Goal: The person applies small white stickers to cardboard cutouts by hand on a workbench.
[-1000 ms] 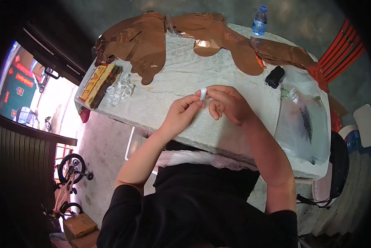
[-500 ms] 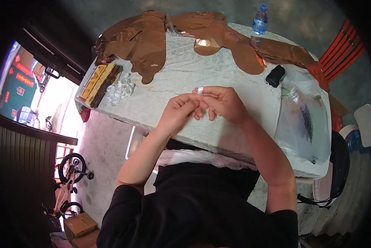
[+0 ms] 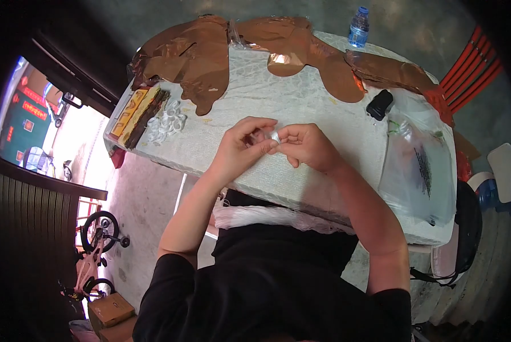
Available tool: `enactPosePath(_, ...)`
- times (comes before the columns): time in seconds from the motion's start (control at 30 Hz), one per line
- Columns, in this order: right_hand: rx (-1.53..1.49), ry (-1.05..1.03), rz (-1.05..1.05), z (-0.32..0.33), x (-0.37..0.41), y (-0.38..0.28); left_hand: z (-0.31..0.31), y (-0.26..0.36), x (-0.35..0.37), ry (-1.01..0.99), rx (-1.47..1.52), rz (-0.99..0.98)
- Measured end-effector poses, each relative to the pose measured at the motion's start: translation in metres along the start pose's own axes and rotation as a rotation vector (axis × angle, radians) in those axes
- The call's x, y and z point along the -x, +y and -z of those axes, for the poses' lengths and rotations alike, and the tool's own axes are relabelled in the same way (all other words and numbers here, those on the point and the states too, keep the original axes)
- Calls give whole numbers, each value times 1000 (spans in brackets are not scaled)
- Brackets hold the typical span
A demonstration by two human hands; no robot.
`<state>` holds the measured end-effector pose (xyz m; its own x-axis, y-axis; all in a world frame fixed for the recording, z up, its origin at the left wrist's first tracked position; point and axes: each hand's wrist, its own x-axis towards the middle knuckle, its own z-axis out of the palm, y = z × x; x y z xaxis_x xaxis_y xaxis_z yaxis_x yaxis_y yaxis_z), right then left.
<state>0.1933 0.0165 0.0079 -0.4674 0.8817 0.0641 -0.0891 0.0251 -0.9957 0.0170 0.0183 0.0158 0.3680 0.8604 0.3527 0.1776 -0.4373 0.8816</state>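
Observation:
A small coil of white thread (image 3: 275, 137) sits between my two hands, over the near part of the table. My right hand (image 3: 308, 147) pinches it from the right with the fingertips. My left hand (image 3: 245, 142) is curled, its thumb and fingers closed at the coil's left side; part of the coil is hidden behind the fingertips. Left of my hands lies a pile of similar small white coils (image 3: 167, 122). Across my lap, below the table edge, stretches a hank of white thread (image 3: 272, 218).
Brown shiny sheets (image 3: 187, 57) lie along the table's far edge. Beside the coils is a yellow and red packet stack (image 3: 136, 117). To the right are a black object (image 3: 379, 105) and a clear plastic bag (image 3: 415, 171). A water bottle (image 3: 358, 27) stands at the back.
The white thread has come off my right index finger, where it was wrapped, and is now held between both hands. My left hand has turned and its fingers have curled upward.

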Motion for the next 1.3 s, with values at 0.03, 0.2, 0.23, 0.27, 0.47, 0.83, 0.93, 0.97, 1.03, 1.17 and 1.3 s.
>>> enactPosePath(0.03,12,-42,-55,1,0,-1,1,-2,1,0,0,0)
enactPosePath(0.2,4,-129,-192,4,2,-10,2,-13,6,-159,260,164)
enactPosePath(0.23,-3,-117,-217,4,2,-11,2,-14,7,-158,261,164)
enactPosePath(0.27,-10,-107,-243,3,2,-11,3,-15,7,-137,230,152)
enactPosePath(0.47,-140,-9,-294,5,0,-6,-3,-22,7,-50,189,115)
enactPosePath(0.83,-216,105,-153,6,0,-6,54,-31,15,316,-166,125)
enactPosePath(0.93,-206,117,-165,4,-1,-2,116,-57,26,490,-356,109)
enactPosePath(0.97,-173,107,-166,3,-1,1,131,-55,29,529,-391,159)
enactPosePath(1.03,-147,88,-146,1,-3,3,154,-53,35,558,-534,246)
enactPosePath(1.17,-95,67,-120,-2,-4,7,167,-64,43,526,-1131,230)
enactPosePath(1.3,-99,76,-127,0,-3,8,174,-69,50,572,-981,250)
